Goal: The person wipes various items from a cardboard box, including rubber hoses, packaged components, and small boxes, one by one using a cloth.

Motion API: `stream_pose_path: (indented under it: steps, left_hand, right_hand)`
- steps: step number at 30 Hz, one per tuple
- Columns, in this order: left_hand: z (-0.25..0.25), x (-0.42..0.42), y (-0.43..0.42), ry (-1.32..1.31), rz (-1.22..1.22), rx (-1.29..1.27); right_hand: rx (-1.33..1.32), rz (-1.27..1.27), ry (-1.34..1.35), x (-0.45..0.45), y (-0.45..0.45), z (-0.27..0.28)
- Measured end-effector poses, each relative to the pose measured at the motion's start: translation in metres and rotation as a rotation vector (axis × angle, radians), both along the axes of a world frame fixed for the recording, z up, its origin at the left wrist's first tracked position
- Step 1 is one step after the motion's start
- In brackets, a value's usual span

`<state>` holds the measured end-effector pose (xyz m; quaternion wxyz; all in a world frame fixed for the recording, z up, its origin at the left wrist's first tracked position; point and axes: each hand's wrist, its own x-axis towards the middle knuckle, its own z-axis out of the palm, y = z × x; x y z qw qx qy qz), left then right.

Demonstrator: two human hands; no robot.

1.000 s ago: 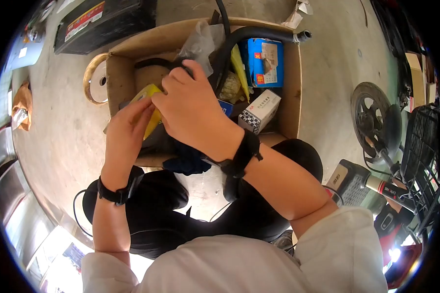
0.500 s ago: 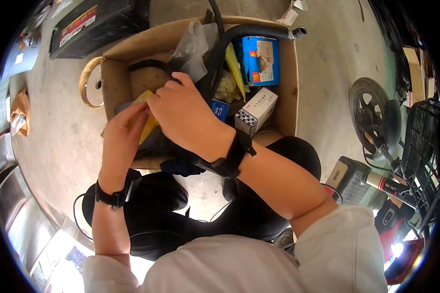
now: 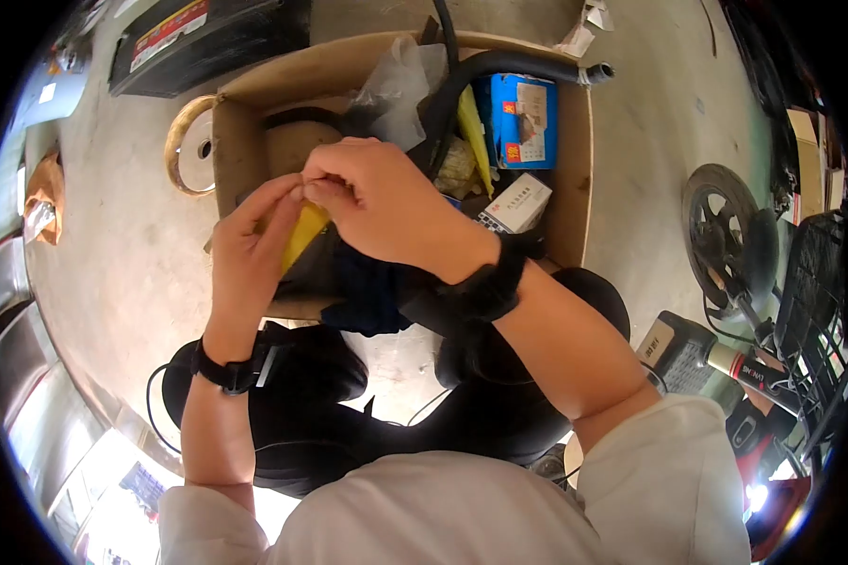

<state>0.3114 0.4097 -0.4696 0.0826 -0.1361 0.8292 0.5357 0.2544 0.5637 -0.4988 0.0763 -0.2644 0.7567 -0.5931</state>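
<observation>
My left hand [image 3: 250,250] and my right hand [image 3: 377,202] meet fingertip to fingertip over the left part of an open cardboard box [image 3: 570,188]. Both are closed in a pinch at the upper edge of a flat yellow packet [image 3: 303,235], which hangs below the fingers; its contents are hidden. Beyond my right hand, inside the box, are clear plastic wrap [image 3: 393,99], a thick black hose [image 3: 499,63], another yellow packet [image 3: 474,137], a blue carton [image 3: 537,122] and a white carton [image 3: 515,203]. Dark cloth [image 3: 367,292] lies at the near edge.
A black case [image 3: 207,47] stands behind the box on the left, beside a round ring-shaped object [image 3: 190,146]. At right are a small wheel [image 3: 719,221], a grey tool-like object [image 3: 678,344] and a black basket [image 3: 810,282]. My knees flank the near side.
The whole view has shifted a little, so the box appears further right. My right hand has turned slightly and now covers more of the white carton. Both hands remain at the yellow packet's edge.
</observation>
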Motion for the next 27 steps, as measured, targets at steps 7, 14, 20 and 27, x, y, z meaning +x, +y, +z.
stream_pose_path:
  steps: [7, 14, 20, 27]
  left_hand:
    - [0.007, 0.003, -0.003, -0.017, -0.084, 0.096]
    - [0.018, 0.004, -0.004, -0.064, -0.249, 0.241]
    - [0.028, 0.012, -0.005, -0.157, -0.332, 0.476]
    - [0.014, -0.005, -0.009, -0.102, -0.136, 0.285]
  right_hand:
    - [-0.135, 0.379, -0.475, -0.02, 0.022, 0.01]
    - [-0.222, 0.631, -0.77, -0.03, 0.041, 0.019]
    - [-0.53, 0.813, -0.932, -0.022, 0.041, 0.014]
    - [0.087, 0.361, -0.397, -0.033, 0.04, 0.024]
